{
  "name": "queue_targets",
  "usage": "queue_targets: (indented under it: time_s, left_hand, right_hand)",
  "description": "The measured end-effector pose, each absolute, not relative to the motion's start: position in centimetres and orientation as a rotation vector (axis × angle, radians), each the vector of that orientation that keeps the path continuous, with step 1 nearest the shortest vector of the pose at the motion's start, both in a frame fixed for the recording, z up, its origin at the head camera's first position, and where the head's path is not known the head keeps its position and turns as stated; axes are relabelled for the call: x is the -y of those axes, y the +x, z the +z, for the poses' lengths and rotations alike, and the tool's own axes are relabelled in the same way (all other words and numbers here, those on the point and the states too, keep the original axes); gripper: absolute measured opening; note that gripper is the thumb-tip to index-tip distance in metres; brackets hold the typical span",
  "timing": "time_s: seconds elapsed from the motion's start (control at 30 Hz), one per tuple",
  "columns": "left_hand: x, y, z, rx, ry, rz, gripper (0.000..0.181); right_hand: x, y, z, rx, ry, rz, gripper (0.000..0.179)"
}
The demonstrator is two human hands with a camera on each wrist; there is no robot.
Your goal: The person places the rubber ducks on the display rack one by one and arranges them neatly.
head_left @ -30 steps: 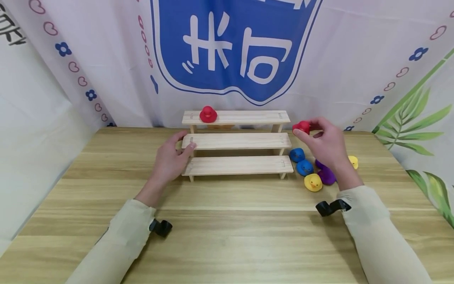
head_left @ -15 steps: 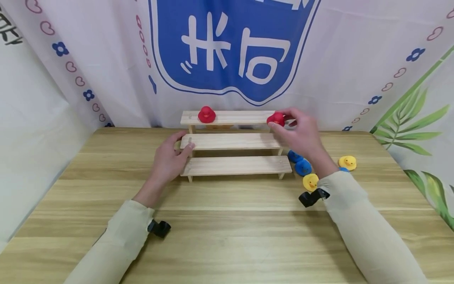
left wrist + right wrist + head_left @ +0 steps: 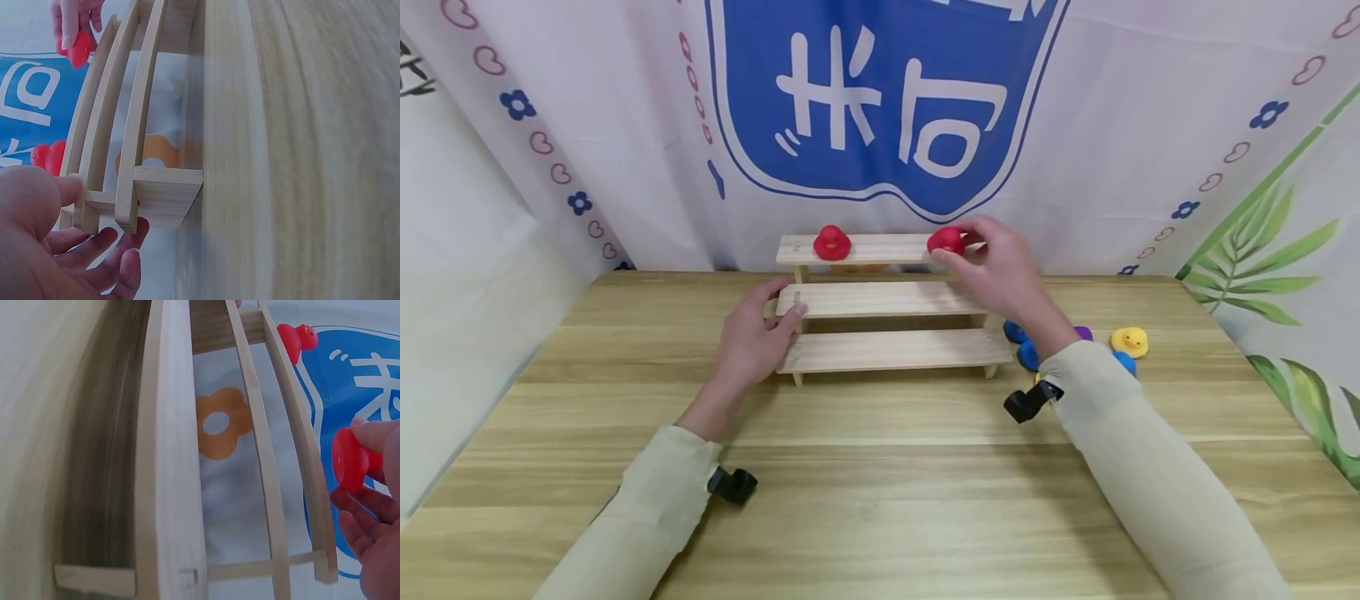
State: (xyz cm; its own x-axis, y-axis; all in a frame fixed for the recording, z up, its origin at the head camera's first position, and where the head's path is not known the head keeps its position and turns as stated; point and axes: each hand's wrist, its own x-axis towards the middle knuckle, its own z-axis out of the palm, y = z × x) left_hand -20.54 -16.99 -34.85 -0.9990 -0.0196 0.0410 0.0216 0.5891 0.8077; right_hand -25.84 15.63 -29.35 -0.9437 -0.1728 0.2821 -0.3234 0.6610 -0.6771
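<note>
A three-tier wooden stand (image 3: 891, 352) stands at the back of the table. My left hand (image 3: 756, 333) grips the left end of its middle shelf, thumb on top and fingers below, as the left wrist view shows. With thumb and fingers my right hand (image 3: 1000, 267) pinches a red rubber duck (image 3: 946, 241) by the right part of the top shelf. In the right wrist view this red duck (image 3: 349, 459) is held a little off the top shelf, its flat base showing. Another red duck (image 3: 832, 243) sits on the top shelf's left part.
Right of the stand, blue ducks (image 3: 1028, 356) and a purple duck (image 3: 1083, 332) lie partly hidden behind the right forearm. A yellow duck (image 3: 1130, 342) lies farther right. A printed cloth (image 3: 625, 125) hangs behind the table (image 3: 865, 500).
My right hand has carried the red duck leftward from beyond the stand's right end to the top shelf. My left hand has kept its grip on the middle shelf.
</note>
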Motion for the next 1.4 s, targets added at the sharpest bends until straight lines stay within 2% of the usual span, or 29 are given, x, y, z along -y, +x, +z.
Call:
queue_targets:
  time_s: [0.7, 1.4]
  left_hand:
    - [17.0, -20.5, -35.0, 2.756, -0.012, -1.393, 0.063]
    - [17.0, -20.5, -34.9, 2.759, -0.014, -1.374, 0.063]
  right_hand:
    - [-12.1, -27.5, -29.8, 2.716, 0.434, 1.274, 0.048]
    - [-11.4, -27.7, -30.5, 2.711, 0.39, 1.238, 0.053]
